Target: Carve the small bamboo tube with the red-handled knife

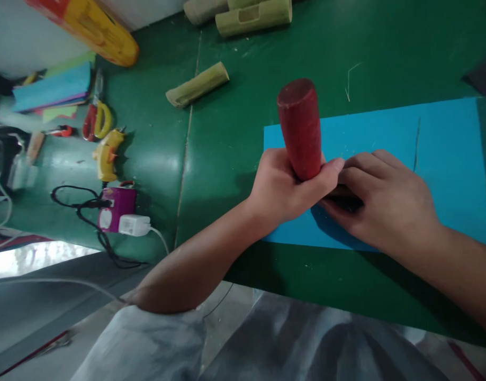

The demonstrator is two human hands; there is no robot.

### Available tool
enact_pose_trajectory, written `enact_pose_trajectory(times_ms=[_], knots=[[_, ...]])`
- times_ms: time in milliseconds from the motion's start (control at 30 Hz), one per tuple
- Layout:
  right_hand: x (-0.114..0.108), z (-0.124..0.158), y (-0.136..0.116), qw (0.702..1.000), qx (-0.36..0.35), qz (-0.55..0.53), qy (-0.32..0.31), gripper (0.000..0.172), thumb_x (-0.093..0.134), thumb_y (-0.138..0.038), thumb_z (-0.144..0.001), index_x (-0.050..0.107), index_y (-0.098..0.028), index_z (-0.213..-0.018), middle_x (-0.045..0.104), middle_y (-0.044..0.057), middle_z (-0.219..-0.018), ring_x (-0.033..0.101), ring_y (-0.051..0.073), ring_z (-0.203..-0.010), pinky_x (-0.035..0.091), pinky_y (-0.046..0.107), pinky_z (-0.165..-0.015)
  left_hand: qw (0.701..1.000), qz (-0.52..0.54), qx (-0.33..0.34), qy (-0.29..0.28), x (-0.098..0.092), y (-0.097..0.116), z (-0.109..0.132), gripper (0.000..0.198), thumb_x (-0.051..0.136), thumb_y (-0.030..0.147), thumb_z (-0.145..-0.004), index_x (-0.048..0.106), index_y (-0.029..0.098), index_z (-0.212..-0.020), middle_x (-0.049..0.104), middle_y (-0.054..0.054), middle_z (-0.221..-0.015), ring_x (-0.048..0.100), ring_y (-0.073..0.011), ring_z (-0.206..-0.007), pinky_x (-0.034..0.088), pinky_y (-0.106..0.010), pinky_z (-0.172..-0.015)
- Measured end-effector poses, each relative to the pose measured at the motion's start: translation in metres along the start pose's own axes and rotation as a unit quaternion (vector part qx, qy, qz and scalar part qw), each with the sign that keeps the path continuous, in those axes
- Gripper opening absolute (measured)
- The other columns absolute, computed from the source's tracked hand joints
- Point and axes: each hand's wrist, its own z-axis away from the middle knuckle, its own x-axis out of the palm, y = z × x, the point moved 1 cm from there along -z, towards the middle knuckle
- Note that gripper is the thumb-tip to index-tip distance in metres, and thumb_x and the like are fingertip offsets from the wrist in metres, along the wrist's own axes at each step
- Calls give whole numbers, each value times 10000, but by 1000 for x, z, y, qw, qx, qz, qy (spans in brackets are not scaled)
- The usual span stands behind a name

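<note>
My left hand [286,185] is wrapped round a thick red cylindrical handle [300,129], which stands nearly upright with its flat end up. Whatever the handle leads to below my fist is hidden. Close against it, my right hand [386,196] is curled with fingers bent. A dark gap shows under its fingers, and what they grip there I cannot make out. Both hands are over a blue sheet [449,174] that lies on the green table [223,159]. A thin dark line runs across the sheet to the right of my hands.
Bamboo pieces lie at the back: a short tube [198,84] and a notched one [254,18]. At left are scissors [94,121], a yellow glue gun [107,156], a purple power adapter [122,206] with cables, coloured sheets [54,87] and a yellow-red container [100,32].
</note>
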Motion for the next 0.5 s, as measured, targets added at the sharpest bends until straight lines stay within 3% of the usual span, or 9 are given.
enact_pose_trajectory(times_ms=[133,233,500], knots=[[-1,-1,0,1000,8,-17,-8,142,698,-320,-1031,751,-200,-977,755,114,-946,653,296,-882,394,423,-703,999,-13,-47,-2,0,6,-4,473,911,295,-957,530,228,-685,503,54,-622,516,-100,-563,449,-302,-537],[1,0,-1,1000,7,-23,0,75,676,-266,-1028,729,-214,-1028,742,105,-946,668,302,-894,350,421,-691,996,-24,-83,-34,0,11,-7,443,935,299,-937,569,227,-698,528,51,-610,546,-111,-564,443,-298,-526],[6,2,-2,1000,13,-16,-3,105,657,-270,-1049,752,-229,-1064,753,105,-975,646,306,-930,413,432,-722,994,-24,-93,-59,3,15,-11,445,963,341,-910,593,228,-689,552,50,-605,516,-103,-551,417,-280,-491]])
